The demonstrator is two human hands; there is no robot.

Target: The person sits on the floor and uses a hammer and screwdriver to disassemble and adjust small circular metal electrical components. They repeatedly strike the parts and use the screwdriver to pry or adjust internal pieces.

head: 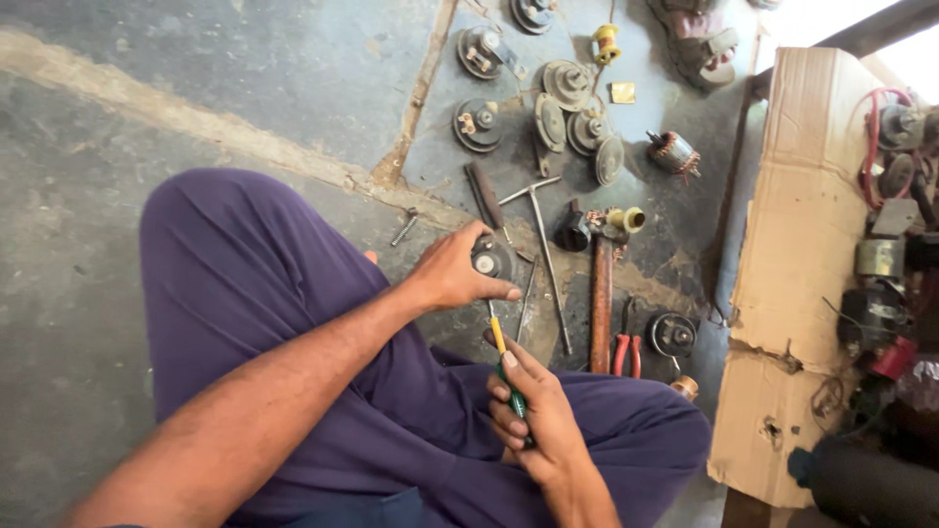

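I sit cross-legged on a concrete floor in purple trousers. My left hand (455, 269) grips a small round dark metal motor part (492, 259) just above my knee. My right hand (533, 416) holds a screwdriver (504, 367) with a green and yellow handle, its shaft pointing up toward the underside of the motor part. The tip sits at or very near the part; whether it touches is hard to tell.
On the floor ahead lie a hammer (600, 293), red-handled pliers (626, 354), a T-shaped wrench (543, 254), a dark-handled screwdriver (485, 196), several round motor covers (567, 117) and a wound armature (673, 154). A cardboard sheet (797, 264) with motor parts lies at right.
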